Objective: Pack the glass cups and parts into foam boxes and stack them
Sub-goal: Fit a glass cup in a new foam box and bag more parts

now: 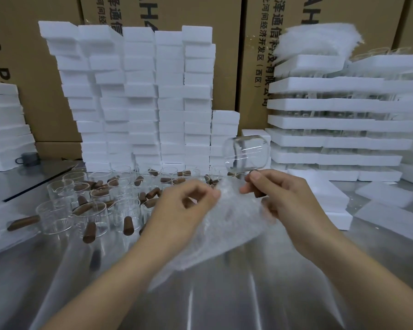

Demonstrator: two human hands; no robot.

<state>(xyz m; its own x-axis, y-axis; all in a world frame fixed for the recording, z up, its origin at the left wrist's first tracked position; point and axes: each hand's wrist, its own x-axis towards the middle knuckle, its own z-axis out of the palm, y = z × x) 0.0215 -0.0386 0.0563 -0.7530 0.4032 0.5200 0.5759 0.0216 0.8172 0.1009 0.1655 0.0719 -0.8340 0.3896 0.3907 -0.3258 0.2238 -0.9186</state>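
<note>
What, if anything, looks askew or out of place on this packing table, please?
The leftmost foam stack leans, its boxes stepped and jutting sideways. Brown handles lie scattered loose among the cups, some of them on their sides. Nothing looks broken or spilled.

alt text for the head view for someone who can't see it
The left hand and right hand hold bubble wrap over a table; the right also holds up a glass cup. Loose cups and brown handles lie left, foam boxes stacked behind.
</note>
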